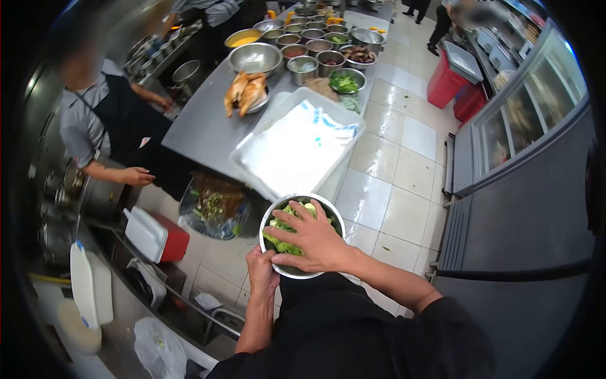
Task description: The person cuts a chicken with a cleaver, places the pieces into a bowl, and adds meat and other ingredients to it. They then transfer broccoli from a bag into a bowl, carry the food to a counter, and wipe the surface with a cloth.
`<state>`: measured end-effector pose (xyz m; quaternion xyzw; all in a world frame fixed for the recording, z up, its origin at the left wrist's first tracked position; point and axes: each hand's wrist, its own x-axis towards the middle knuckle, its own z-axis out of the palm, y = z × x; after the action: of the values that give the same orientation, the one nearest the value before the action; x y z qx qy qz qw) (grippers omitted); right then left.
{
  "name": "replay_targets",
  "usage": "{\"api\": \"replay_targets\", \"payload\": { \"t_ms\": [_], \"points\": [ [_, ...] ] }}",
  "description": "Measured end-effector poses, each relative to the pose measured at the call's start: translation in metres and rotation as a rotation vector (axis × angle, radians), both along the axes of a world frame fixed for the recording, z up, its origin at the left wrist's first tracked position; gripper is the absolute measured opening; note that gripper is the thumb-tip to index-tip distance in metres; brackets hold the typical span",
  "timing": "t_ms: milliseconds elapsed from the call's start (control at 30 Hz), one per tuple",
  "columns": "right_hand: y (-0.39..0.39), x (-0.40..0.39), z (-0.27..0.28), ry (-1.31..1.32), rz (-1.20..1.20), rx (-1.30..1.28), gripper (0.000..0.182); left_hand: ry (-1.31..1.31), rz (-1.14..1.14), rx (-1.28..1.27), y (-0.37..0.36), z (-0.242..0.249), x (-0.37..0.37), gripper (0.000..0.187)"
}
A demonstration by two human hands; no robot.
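Close to my body is a round metal bowl [336, 221] of cut green leafy vegetables [276, 245]. My left hand [262, 270] grips the bowl's near left rim, with its fingers closed and partly hidden by the bowl. Over the bowl's mouth, my right hand [315, 241] lies palm down with its fingers spread across the greens. It hides much of what the bowl holds. Just beyond the bowl stands a clear plastic tub [237, 153] with a white cloth or sheet with blue marks [297, 142] in it.
A steel table [202, 129] carries whole cooked poultry [245, 93], a large metal bowl [255, 58] and several ingredient pots. At left stands a co-worker in a dark apron [123, 117]. A lined waste bin [214, 205] sits below the table. A fridge [524, 215] lines the right side.
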<state>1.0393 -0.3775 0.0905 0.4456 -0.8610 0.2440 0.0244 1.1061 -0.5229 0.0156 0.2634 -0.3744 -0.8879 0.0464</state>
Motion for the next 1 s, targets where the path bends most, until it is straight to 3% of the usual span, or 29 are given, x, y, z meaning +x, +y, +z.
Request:
{"api": "replay_targets", "payload": {
  "t_ms": [100,200,233,333,433,500,567,667,767,933,1000],
  "points": [
    [0.036,-0.047,0.022,-0.021,-0.086,-0.203,0.039,-0.001,-0.080,0.024,0.011,0.007,-0.047,0.044],
    [0.109,-0.098,0.040,-0.014,-0.407,-0.292,0.034,-0.004,-0.119,-0.065,0.017,0.024,-0.109,0.044],
    [0.142,-0.111,0.030,0.037,-0.548,-0.355,0.033,0.005,-0.152,-0.055,0.019,0.025,-0.134,0.043],
    [0.242,-0.102,0.003,0.024,-1.021,-0.161,0.035,0.013,-0.229,-0.039,0.031,0.037,-0.205,0.042],
    [0.331,-0.048,-0.057,-0.198,-1.378,0.050,0.041,0.077,-0.300,-0.110,0.043,0.038,-0.271,0.041],
    [0.378,-0.015,-0.100,-0.287,-1.554,-0.011,0.042,0.020,-0.337,-0.118,0.058,0.038,-0.312,0.039],
    [0.394,-0.012,-0.107,-0.504,-1.744,-0.011,0.038,0.026,-0.338,-0.038,0.073,0.040,-0.354,0.039],
    [0.417,-0.046,-0.114,-0.481,-1.761,-0.069,0.035,0.026,-0.363,0.042,0.088,0.044,-0.397,0.044],
    [0.442,-0.149,-0.110,-0.480,-1.669,-0.063,0.030,0.005,-0.296,0.025,0.112,0.057,-0.439,0.045],
    [0.457,-0.363,-0.101,-0.372,-1.194,-0.493,0.024,-0.043,-0.279,0.086,0.143,0.087,-0.509,0.044],
    [0.472,-0.451,-0.123,-0.512,-1.006,-0.717,0.029,-0.059,-0.280,0.083,0.158,0.089,-0.546,0.037]
  ]
}}
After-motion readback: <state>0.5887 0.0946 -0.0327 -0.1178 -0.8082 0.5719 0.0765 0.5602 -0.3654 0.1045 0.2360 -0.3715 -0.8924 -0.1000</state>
